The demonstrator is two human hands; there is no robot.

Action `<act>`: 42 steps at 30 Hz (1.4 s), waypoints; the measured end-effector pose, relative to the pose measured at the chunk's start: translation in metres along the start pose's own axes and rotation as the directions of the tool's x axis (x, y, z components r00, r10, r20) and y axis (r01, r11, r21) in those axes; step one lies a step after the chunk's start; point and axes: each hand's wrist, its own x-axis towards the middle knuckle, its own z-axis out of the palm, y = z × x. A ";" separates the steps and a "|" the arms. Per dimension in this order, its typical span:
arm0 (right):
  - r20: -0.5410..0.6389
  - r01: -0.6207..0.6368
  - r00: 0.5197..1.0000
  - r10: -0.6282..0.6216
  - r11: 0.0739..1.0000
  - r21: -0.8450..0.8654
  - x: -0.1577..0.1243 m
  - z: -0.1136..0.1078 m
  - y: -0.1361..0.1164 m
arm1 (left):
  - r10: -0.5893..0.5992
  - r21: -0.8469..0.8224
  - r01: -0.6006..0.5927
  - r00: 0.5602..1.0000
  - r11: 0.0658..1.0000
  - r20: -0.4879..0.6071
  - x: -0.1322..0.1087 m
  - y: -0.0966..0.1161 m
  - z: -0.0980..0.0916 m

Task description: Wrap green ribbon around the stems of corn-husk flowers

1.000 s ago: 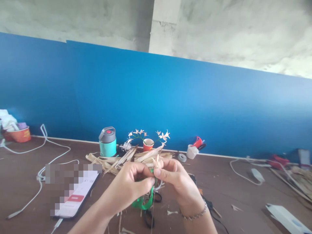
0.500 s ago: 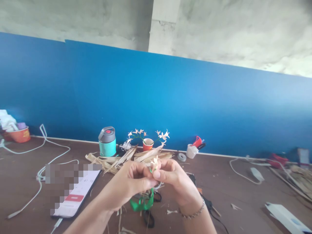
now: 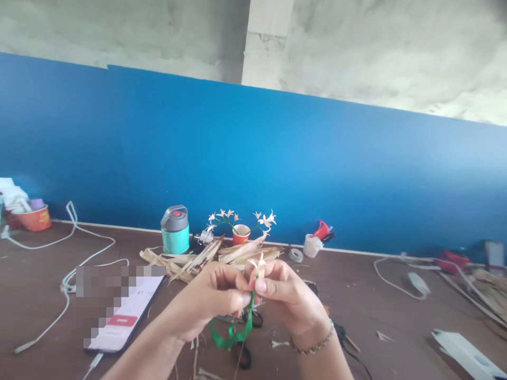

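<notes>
A small pale flower (image 3: 259,262), which looks made of dried husk, stands upright between my fingertips above the table. The thumb and fingers of my right hand (image 3: 291,293) pinch it just below the petals. Close beside it, my left hand (image 3: 214,295) is closed with thumb against forefinger on a strip of green tape (image 3: 226,339) at the flower's stem. The tape's loose part hangs in a curl below my hands. Black-handled scissors (image 3: 243,354) lie under it, partly covered. My fingers hide much of the stem.
Dried husks (image 3: 241,250) lie behind my hands. An orange cup (image 3: 240,236) holds finished flower sprays. A teal flask (image 3: 175,237), a tape roll (image 3: 296,255) and a white cup (image 3: 312,246) stand along the blue partition (image 3: 253,158). A phone (image 3: 130,311) lies left, with cables.
The flower has shifted slightly right and turned more upright. More of the green-wrapped stem shows between my fingers, and the hanging tape has moved a little.
</notes>
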 end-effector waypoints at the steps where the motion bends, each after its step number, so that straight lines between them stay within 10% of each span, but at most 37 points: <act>1: 0.002 0.004 1.000 -0.004 1.000 0.006 0.000 0.001 -0.001 | 0.009 -0.004 -0.009 1.000 1.000 -0.004 0.000 0.000 0.000; 12: -0.227 -0.011 0.974 0.000 0.999 -0.048 0.001 0.001 -0.001 | 0.096 0.277 -0.054 0.985 0.959 -0.141 -0.001 0.001 0.006; 42: -0.047 0.008 0.999 -0.008 1.000 0.007 0.001 -0.005 0.003 | 0.027 0.021 -0.027 0.999 0.999 -0.027 0.002 -0.004 -0.002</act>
